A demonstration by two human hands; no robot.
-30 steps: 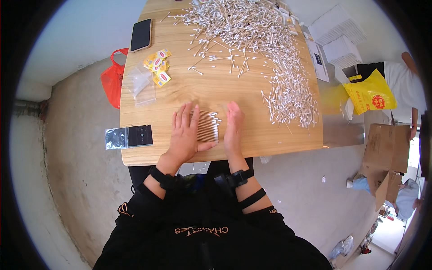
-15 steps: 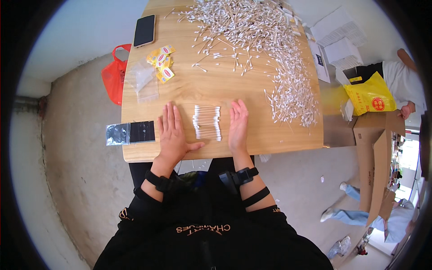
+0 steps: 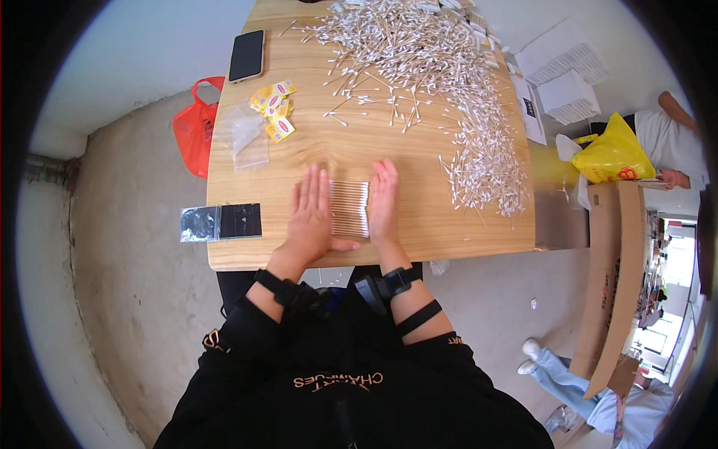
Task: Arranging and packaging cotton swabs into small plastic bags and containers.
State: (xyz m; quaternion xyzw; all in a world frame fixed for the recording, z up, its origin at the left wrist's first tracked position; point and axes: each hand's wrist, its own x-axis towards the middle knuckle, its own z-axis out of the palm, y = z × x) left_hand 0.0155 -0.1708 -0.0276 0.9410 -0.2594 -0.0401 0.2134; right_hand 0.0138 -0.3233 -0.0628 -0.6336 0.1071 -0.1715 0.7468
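Note:
A row of cotton swabs (image 3: pixel 349 209) lies side by side on the wooden table (image 3: pixel 299 153), close to its near edge. My left hand (image 3: pixel 310 216) rests flat along the row's left ends, its fingers stretched out and its thumb reaching below the row. Against the right ends stands my right hand (image 3: pixel 384 200) on its edge, fingers extended. The swabs lie between the two hands, and neither hand grips one. The left tips are partly hidden by my left hand. A big heap of loose cotton swabs (image 3: pixel 419 52) covers the far right of the table.
Left on the table are a phone (image 3: pixel 247 56), clear plastic bags (image 3: pixel 247 142), yellow packets (image 3: pixel 277 101) and a black strip with a clear pouch (image 3: pixel 239 221). A red bag (image 3: pixel 196 127) hangs beside it. At right are a yellow bag (image 3: pixel 613 150), cardboard (image 3: pixel 609 262) and other people.
Both hands have moved inward to touch the row from either side. The uneven swab ends on the right are now lined up. At right, the yellow bag and a person have shifted.

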